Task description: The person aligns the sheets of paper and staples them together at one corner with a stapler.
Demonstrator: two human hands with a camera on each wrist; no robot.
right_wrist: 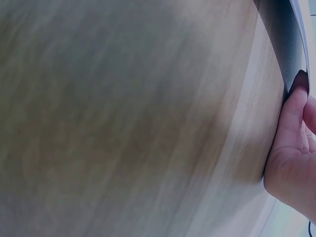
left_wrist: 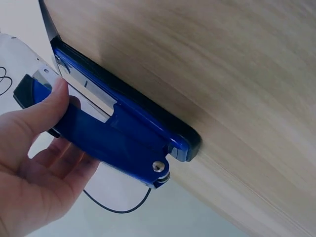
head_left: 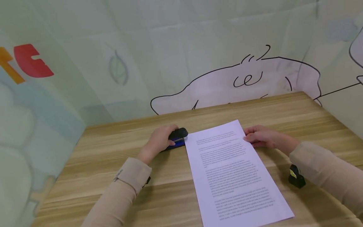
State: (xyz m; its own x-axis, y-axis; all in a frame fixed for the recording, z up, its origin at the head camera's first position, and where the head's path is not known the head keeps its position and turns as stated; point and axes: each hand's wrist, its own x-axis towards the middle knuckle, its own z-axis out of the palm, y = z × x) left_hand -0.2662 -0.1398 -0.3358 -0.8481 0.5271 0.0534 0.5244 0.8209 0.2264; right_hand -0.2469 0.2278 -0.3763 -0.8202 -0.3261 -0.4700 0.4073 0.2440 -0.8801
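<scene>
A blue and black stapler lies on the wooden table with its top arm raised off the base. My left hand grips that top arm, thumb on one side and fingers on the other, as the left wrist view shows. The upper left corner of the printed paper sits at the stapler's mouth, between arm and base. My right hand pinches the paper's right edge near its top corner, with fingers tucked beneath the sheet in the right wrist view.
The wooden table ends at a far edge in front of a printed cloth backdrop. A small black object with a yellow mark is beside the right sleeve. The paper's lower part reaches toward the near side.
</scene>
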